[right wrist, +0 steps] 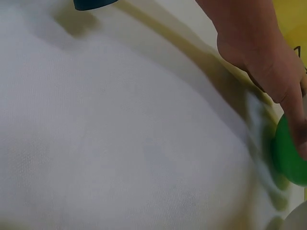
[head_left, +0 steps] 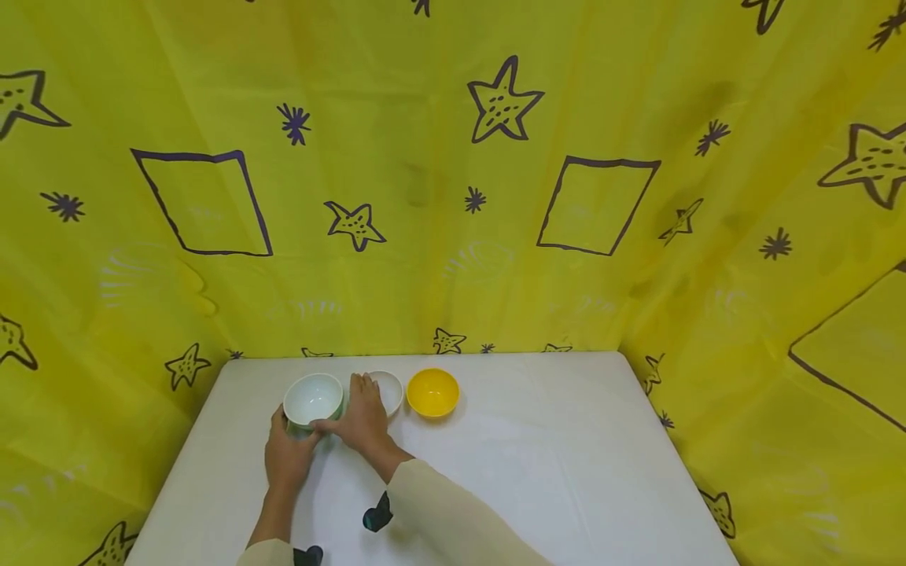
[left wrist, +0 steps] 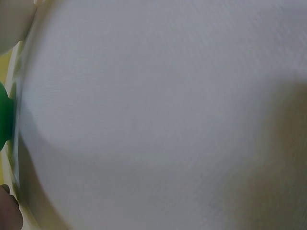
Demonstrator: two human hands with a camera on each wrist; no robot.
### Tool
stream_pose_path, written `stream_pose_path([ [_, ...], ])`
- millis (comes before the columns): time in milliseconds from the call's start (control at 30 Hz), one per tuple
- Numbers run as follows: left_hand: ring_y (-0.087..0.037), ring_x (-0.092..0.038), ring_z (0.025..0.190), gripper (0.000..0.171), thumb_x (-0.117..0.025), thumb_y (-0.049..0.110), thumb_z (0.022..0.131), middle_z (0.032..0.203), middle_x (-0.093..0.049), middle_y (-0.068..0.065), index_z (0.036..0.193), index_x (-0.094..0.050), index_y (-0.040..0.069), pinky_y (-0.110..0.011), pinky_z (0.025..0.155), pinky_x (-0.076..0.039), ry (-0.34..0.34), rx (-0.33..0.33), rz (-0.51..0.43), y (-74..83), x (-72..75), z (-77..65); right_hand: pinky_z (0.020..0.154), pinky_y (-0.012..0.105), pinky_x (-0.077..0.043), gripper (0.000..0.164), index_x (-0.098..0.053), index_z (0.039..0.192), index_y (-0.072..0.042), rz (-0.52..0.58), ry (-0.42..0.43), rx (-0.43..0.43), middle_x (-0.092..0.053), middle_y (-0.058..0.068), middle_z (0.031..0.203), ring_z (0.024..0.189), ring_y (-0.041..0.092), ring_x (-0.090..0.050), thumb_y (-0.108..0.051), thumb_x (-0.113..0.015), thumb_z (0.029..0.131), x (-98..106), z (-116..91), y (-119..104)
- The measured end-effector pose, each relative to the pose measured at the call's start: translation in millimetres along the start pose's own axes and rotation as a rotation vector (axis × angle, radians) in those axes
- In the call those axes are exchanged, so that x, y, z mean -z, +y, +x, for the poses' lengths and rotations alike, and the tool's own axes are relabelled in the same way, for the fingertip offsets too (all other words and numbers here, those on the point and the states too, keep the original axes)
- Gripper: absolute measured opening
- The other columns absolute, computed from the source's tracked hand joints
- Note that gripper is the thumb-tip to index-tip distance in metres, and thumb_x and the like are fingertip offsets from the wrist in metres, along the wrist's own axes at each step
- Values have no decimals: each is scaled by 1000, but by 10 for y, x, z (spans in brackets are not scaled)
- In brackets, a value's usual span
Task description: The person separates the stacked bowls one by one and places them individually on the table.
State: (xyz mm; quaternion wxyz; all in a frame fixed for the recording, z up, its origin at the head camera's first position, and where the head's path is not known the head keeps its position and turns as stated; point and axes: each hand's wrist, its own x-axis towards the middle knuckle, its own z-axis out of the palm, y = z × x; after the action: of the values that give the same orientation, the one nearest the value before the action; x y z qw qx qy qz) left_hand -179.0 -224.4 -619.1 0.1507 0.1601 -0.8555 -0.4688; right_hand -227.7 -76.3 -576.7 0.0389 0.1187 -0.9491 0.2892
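Observation:
A green bowl (head_left: 314,399) with a white inside is at the left of the white table. My left hand (head_left: 286,456) grips it from its near left side, and the bowl's green outside (right wrist: 290,153) shows beside that hand (right wrist: 273,62) in the right wrist view. My right hand (head_left: 364,420) holds the bowl's right side, its thumb across the front near the left thumb. Behind the right hand's fingers, a white bowl (head_left: 390,391) is partly hidden. Just right of that is a yellow bowl (head_left: 433,393). Whether the green bowl touches the table is unclear.
The white-covered table (head_left: 552,472) extends to the right and toward me. Yellow curtains (head_left: 425,291) with drawn stars and frames enclose its back and sides. Dark wrist-worn devices (head_left: 378,515) hang at my sleeves.

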Motion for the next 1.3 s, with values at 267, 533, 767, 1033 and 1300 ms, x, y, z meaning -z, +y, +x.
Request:
stream_pose_path([
  [267,-55,-37,144,86,-82,17,88,157,-41,-34,157,-35,-5,-70,114,-32,5,-17,16,-38,-4,4,122,36,-33,115,-50,150,3,-54,56,106,-56,17,152,147,28,-45,-71,-87,71,-49,2,-95],
  [533,-56,-41,141,83,-81,12,87,155,-44,-34,155,-37,-6,-72,110,-37,24,-22,38,-7,-1,-27,124,32,-28,112,-52,149,0,-128,32,122,-59,13,149,146,25,-47,-73,-86,71,-93,8,-165],
  [767,-56,-42,140,82,-80,12,86,153,-45,-35,153,-39,-6,-71,109,-37,48,-50,10,17,-23,-31,123,32,-31,115,-53,148,3,-173,67,139,-61,14,146,145,25,-49,-72,-89,67,-99,30,-181],
  [1033,-55,-42,141,83,-85,12,83,151,-47,-36,151,-41,-7,-70,111,-37,65,-69,-6,4,-48,-13,122,30,-32,108,-56,146,2,-175,70,138,-63,12,144,142,23,-52,-67,-90,69,-108,68,-165],
  [1300,-55,-42,140,83,-85,12,84,150,-47,-38,150,-41,-9,-69,111,-36,63,-67,12,-4,-33,-26,122,32,-33,106,-57,145,2,-157,52,142,-64,11,143,140,23,-54,-65,-90,71,-93,61,-179],
])
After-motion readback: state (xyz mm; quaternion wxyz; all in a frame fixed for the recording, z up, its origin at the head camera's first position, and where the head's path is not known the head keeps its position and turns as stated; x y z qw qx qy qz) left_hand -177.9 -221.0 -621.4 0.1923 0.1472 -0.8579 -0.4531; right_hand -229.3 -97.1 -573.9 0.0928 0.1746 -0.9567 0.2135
